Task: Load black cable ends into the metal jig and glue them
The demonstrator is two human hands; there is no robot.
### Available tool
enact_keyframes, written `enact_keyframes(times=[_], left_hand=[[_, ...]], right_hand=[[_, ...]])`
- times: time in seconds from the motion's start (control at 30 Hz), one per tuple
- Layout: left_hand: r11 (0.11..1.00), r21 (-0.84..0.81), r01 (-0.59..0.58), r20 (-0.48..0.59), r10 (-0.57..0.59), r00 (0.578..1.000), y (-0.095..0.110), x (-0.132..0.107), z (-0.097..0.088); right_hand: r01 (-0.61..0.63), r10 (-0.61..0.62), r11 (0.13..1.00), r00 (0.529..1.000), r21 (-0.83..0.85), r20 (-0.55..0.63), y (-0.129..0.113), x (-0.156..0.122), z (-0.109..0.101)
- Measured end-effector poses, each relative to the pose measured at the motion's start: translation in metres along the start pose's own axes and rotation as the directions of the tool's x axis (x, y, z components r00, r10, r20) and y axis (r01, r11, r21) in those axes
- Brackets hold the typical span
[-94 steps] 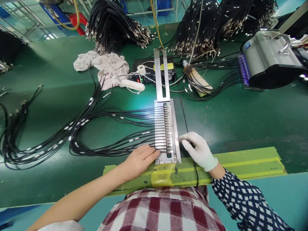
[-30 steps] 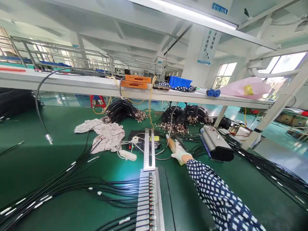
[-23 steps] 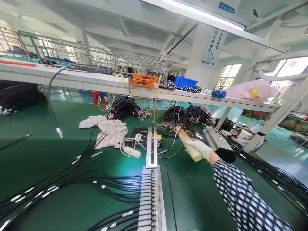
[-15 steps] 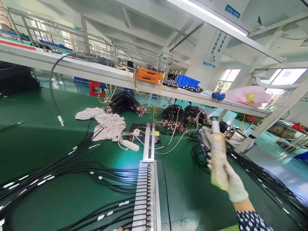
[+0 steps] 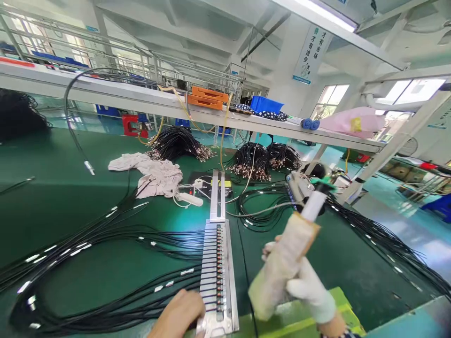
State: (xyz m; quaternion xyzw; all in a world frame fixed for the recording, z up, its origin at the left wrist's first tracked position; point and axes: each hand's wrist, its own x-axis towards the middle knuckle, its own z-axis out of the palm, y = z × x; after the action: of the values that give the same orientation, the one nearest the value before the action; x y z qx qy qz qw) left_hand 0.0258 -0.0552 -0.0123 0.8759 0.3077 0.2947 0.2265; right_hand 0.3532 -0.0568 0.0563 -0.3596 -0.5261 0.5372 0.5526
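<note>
A long metal fixture [image 5: 210,281] lies on the green bench, holding a row of black cables [image 5: 155,232] whose copper-coloured ends line its slots. My bare left hand [image 5: 180,313] is closed at the fixture's near left edge, fingers curled against it. In a white glove, my right hand [image 5: 310,288] grips a bulky tape-wrapped hand tool [image 5: 285,253] to the right of the fixture. The tool has a white barrel and a dark tip, tilted up and away; motion blurs it. Its exact kind cannot be made out.
Behind the fixture are a black box [image 5: 197,179], a white cloth [image 5: 160,177] and cable bundles [image 5: 249,162]. A grey device [image 5: 299,185] stands at right beside coiled cable. A raised shelf [image 5: 141,96] spans the back. A yellow-green block [image 5: 338,310] lies at front right.
My right hand has brought the wrapped tool left and nearer, tilting it. My left hand has come farther into view at the fixture's near end. The camera view has shifted slightly.
</note>
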Motion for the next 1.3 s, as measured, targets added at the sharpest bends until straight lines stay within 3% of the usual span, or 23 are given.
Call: enact_keyframes(times=[0.1, 0.2, 0.33, 0.47, 0.53, 0.6, 0.63, 0.67, 0.7, 0.73, 0.8, 0.87, 0.93, 1.0, 1.1, 1.2, 1.3], left_hand=[[0.953, -0.199, 0.229, 0.075, -0.218, 0.973, 0.021, 0.022, -0.028], [0.872, -0.3, 0.387, 0.213, -0.334, 0.918, 0.033, 0.036, -0.046], [0.839, -0.314, 0.445, 0.262, -0.374, 0.89, 0.032, 0.034, -0.054], [0.811, -0.371, 0.453, 0.286, -0.364, 0.886, 0.021, 0.04, -0.045], [0.672, -0.521, 0.527, 0.389, -0.363, 0.847, 0.015, 0.052, -0.039], [0.387, -0.656, 0.648, 0.556, -0.332, 0.762, 0.008, 0.068, -0.035], [0.243, -0.676, 0.696, 0.629, -0.302, 0.716, 0.005, 0.077, -0.035], [0.141, -0.674, 0.725, 0.674, -0.284, 0.682, 0.001, 0.087, -0.035], [0.108, -0.67, 0.734, 0.683, -0.298, 0.667, -0.003, 0.099, -0.036], [0.157, -0.67, 0.725, 0.651, -0.344, 0.676, -0.008, 0.112, -0.036], [0.441, -0.628, 0.641, 0.46, -0.453, 0.764, -0.019, 0.144, -0.035], [0.778, -0.412, 0.474, 0.211, -0.424, 0.881, -0.031, 0.183, -0.025], [0.941, -0.143, 0.306, 0.094, -0.295, 0.951, -0.044, 0.225, -0.008], [0.971, 0.049, 0.236, 0.069, -0.239, 0.969, -0.055, 0.262, 0.013], [0.973, 0.127, 0.193, 0.081, -0.204, 0.976, -0.065, 0.291, 0.034], [0.981, 0.144, 0.131, 0.09, -0.145, 0.985, -0.071, 0.279, 0.027], [0.99, 0.124, 0.072, 0.058, -0.079, 0.995, -0.081, 0.233, -0.003]], right_hand=[[-0.013, 0.014, 0.994, 1.0, 0.109, -0.009, 0.056, 0.005, 0.054], [0.009, -0.014, 0.992, 0.999, 0.125, 0.043, 0.07, 0.011, 0.074], [0.083, -0.078, 0.942, 0.997, 0.324, -0.029, 0.046, 0.024, 0.047], [-0.046, 0.065, 0.917, 0.997, 0.397, -0.034, 0.041, 0.035, 0.019], [-0.079, 0.116, 0.924, 0.99, 0.374, -0.077, 0.043, 0.041, 0.007], [-0.011, 0.107, 0.93, 0.965, 0.367, -0.241, 0.039, 0.048, -0.014], [0.047, 0.097, 0.926, 0.929, 0.375, -0.358, 0.033, 0.051, -0.029], [0.126, 0.091, 0.913, 0.864, 0.388, -0.496, 0.027, 0.055, -0.046], [0.201, 0.099, 0.897, 0.776, 0.393, -0.623, 0.021, 0.057, -0.065], [0.272, 0.107, 0.883, 0.678, 0.383, -0.728, 0.016, 0.059, -0.084], [0.346, 0.133, 0.865, 0.539, 0.363, -0.832, 0.009, 0.06, -0.114], [0.368, 0.116, 0.865, 0.513, 0.341, -0.851, 0.01, 0.058, -0.127], [0.355, 0.065, 0.88, 0.568, 0.315, -0.821, 0.016, 0.057, -0.122], [0.311, 0.026, 0.905, 0.643, 0.292, -0.766, 0.022, 0.057, -0.107], [0.225, 0.035, 0.933, 0.716, 0.279, -0.697, 0.029, 0.058, -0.087], [0.122, 0.1, 0.946, 0.77, 0.3, -0.631, 0.033, 0.057, -0.079], [0.008, 0.173, 0.947, 0.832, 0.322, -0.527, 0.041, 0.057, -0.073]])
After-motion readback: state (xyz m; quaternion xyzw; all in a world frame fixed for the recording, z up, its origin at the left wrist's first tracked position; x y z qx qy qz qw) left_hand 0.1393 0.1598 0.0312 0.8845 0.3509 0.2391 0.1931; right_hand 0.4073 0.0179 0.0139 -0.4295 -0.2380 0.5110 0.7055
